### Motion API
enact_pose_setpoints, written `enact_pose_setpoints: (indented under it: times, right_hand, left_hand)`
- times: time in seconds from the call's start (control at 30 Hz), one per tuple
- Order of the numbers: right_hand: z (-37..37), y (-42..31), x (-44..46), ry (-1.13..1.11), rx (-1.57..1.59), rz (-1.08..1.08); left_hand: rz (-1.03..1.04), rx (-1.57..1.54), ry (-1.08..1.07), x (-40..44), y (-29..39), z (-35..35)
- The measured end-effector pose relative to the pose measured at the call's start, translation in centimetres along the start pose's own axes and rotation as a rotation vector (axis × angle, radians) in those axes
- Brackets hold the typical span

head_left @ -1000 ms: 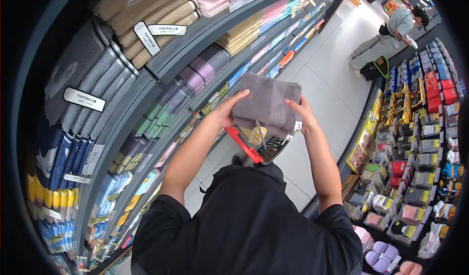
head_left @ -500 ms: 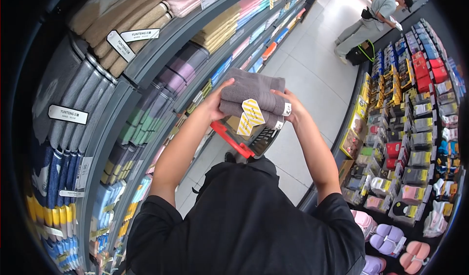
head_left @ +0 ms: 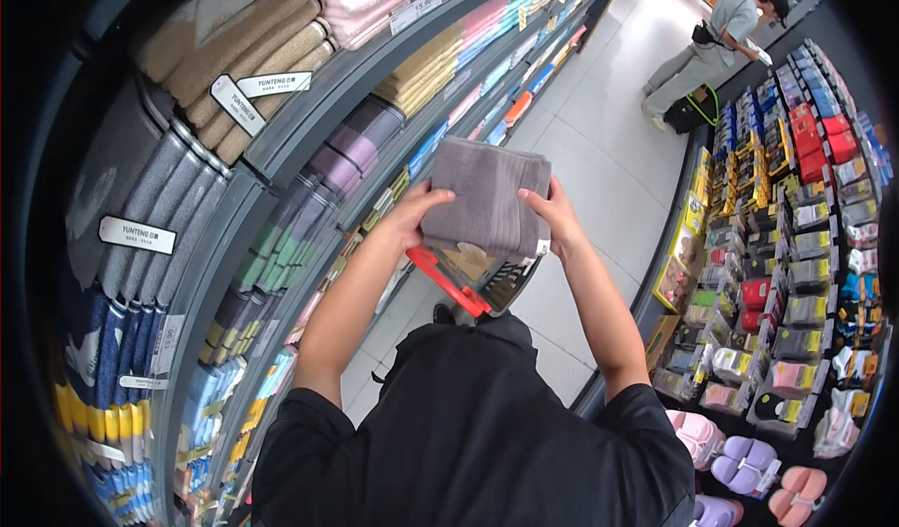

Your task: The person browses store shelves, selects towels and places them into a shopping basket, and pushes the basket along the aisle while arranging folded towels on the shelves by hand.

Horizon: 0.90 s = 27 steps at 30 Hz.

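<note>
Folded grey towels (head_left: 479, 192) are held between my two hands in front of me, with their broad top face turned up toward me. At their left edge my left hand (head_left: 419, 214) is closed, thumb on top and the other fingers mostly hidden behind. My right hand (head_left: 554, 216) grips the right edge in the same way. A small white label (head_left: 543, 246) shows at the lower right corner, and a paper tag peeks out below the front edge. Beneath the towels is a dark shopping basket (head_left: 510, 286) with a red handle (head_left: 448, 282).
Shelves of folded towels (head_left: 361, 148) run along my left, with price tags (head_left: 415, 10) on the edges. Packaged goods on a rack (head_left: 805, 274) and slippers (head_left: 744, 461) line the right. Further down the tiled aisle (head_left: 599, 105) a person (head_left: 716, 49) stands beside another basket.
The towels have tilted so their top face shows more and the yellow-striped tag is mostly hidden. Both thumbs now lie on the top face.
</note>
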State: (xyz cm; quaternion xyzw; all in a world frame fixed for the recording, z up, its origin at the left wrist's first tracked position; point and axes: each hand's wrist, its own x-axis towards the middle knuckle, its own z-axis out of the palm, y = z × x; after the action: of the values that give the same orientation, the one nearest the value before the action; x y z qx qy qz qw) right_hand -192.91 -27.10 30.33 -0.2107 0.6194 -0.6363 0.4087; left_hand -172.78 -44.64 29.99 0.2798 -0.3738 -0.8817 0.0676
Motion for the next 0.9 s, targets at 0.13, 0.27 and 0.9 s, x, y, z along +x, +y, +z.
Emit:
enact_pose_setpoints:
  times: [0.13,0.27,0.9]
  right_hand:
    - [-0.4,2.2,-0.5,-0.069,0.426,0.280]
    - [-1.2,5.1,-1.9,-0.222,0.621,0.529]
    - [-4.7,7.1,-1.6,0.149,0.308,0.216]
  left_hand:
    - [0.212,0.099,-0.090,1.1,-1.4,-1.8]
    - [0.229,0.196,-0.094,1.1,-2.5,-3.0]
    - [0.559,1.789,-0.306,1.1,-14.7,-6.0]
